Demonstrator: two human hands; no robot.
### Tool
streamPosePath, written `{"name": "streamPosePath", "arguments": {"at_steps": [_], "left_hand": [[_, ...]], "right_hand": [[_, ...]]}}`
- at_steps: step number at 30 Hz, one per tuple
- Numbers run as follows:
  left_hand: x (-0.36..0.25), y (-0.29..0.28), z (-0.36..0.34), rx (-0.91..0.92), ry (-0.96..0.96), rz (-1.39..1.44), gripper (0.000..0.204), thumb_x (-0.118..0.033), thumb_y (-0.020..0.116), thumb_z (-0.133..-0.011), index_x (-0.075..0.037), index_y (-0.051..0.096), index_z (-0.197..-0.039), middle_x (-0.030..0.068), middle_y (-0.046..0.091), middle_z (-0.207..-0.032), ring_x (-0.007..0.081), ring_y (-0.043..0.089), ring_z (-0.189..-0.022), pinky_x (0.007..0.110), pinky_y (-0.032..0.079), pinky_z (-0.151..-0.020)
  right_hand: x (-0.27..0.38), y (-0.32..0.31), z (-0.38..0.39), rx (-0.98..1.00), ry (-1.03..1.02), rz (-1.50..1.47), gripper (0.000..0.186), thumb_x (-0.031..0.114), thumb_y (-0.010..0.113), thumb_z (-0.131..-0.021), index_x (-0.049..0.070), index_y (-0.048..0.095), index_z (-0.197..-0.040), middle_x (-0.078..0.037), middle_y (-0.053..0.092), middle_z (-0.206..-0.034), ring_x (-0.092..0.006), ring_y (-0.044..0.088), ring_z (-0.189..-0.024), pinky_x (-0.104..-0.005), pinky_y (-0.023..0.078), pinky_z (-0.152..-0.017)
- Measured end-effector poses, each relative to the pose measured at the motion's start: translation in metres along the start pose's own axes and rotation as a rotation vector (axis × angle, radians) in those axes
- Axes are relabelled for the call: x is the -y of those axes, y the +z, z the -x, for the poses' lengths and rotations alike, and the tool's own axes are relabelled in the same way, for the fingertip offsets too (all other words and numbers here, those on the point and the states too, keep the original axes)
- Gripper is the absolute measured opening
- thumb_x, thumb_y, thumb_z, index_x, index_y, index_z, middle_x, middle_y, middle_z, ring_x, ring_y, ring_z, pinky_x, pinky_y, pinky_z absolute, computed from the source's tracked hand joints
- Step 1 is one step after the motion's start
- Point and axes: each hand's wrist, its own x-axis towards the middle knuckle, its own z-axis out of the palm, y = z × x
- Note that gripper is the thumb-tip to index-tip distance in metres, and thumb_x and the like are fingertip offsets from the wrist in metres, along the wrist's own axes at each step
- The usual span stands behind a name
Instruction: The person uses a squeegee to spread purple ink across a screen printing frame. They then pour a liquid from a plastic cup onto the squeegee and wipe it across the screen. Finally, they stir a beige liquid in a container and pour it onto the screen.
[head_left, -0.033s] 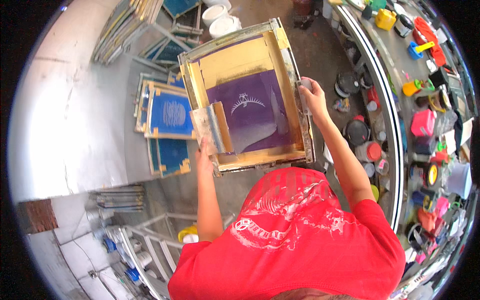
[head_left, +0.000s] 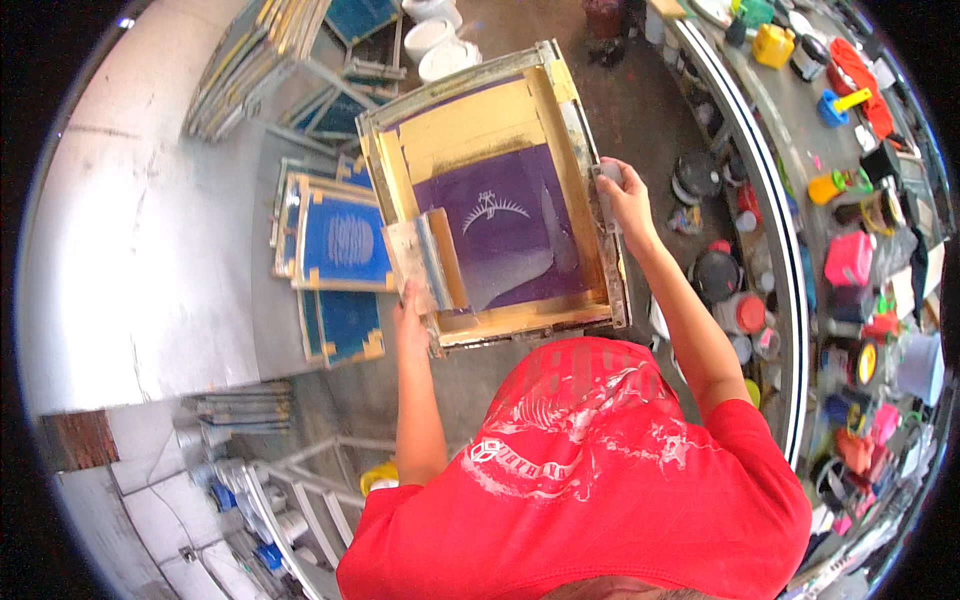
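Note:
Both of my hands grip a wooden-edged printing screen [head_left: 500,130], held up with a purple central area bearing a pale crown-like stencil [head_left: 488,208] and tan tape around it. My left hand [head_left: 410,308] is closed on the screen's lower left side, together with a flat, stained squeegee or scraper [head_left: 430,260] lying over that edge. My right hand [head_left: 625,205] is closed on the right edge, around a small grey piece there that I cannot make out. My red, printed shirt fills the lower middle of the view.
Blue screens [head_left: 350,235] and stacked frames [head_left: 250,70] stand at left beside a pale metal surface [head_left: 130,280]. White buckets [head_left: 449,60] sit beyond my screen. Along the right runs a long bench [head_left: 820,140] crowded with containers, with tubs [head_left: 715,275] below it. A ladder-like metal rack [head_left: 320,490] is at lower left.
The screen and both hands have barely moved, dipping very slightly. The surroundings at left have shifted a little in the view; the grips are the same.

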Motion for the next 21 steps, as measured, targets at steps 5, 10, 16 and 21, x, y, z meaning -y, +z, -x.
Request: {"name": "streamPosePath", "arguments": {"at_steps": [5,10,16,21], "left_hand": [[-0.023,0.055,-0.100,-0.012,-0.047,0.046,0.082,-0.047,0.076,-0.086,0.004,0.045,-0.142,0.0128,0.053,-0.140,0.0260,0.052,-0.128,0.041,0.043,-0.105],[-0.039,0.106,-0.155,-0.001,-0.049,0.167,0.081,-0.045,0.075,-0.087,0.006,0.043,-0.141,0.0143,0.054,-0.138,0.0269,0.054,-0.125,0.040,0.044,-0.104],[-0.034,0.162,-0.211,-0.082,-0.119,0.217,0.080,-0.048,0.074,-0.088,0.008,0.044,-0.137,0.0164,0.057,-0.133,0.0273,0.057,-0.119,0.041,0.046,-0.102],[-0.068,0.213,-0.341,-0.055,-0.120,0.265,0.083,-0.048,0.073,-0.087,0.008,0.042,-0.139,0.0170,0.056,-0.134,0.0284,0.056,-0.121,0.041,0.045,-0.104]], "right_hand": [[0.024,0.042,-0.125,0.015,-0.042,0.064,0.033,0.013,0.065,-0.091,0.007,0.064,-0.124,-0.003,0.066,-0.101,-0.0119,0.060,-0.090,-0.0293,0.049,-0.081],[0.066,0.072,-0.243,0.140,-0.037,0.064,0.038,0.016,0.068,-0.089,0.008,0.063,-0.125,-0.008,0.068,-0.100,-0.0159,0.063,-0.092,-0.0310,0.049,-0.083],[0.052,0.092,-0.341,0.178,-0.079,0.182,0.037,0.017,0.068,-0.089,0.008,0.063,-0.124,-0.010,0.069,-0.101,-0.0177,0.063,-0.093,-0.0326,0.049,-0.085],[0.068,0.156,-0.466,0.204,-0.081,0.201,0.037,0.017,0.068,-0.089,0.007,0.063,-0.125,-0.010,0.069,-0.102,-0.0180,0.063,-0.095,-0.0332,0.050,-0.086]]}}
